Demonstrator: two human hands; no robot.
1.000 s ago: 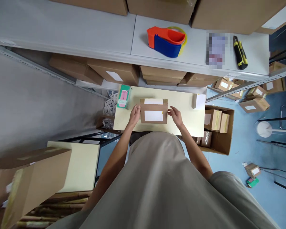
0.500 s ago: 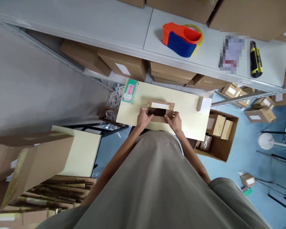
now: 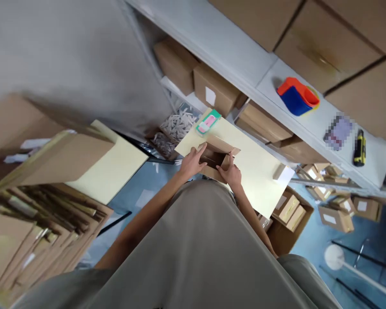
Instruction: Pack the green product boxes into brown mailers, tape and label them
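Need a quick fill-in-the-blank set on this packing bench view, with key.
1. The left hand and the right hand touch a cardboard box whose top is ____.
2. The green box lies on the table, nearer the ____ hand.
3. On the shelf, the tape dispenser has an orange and ____ body.
4. The utility knife is black and ____.

Missing words: open; left; blue; yellow
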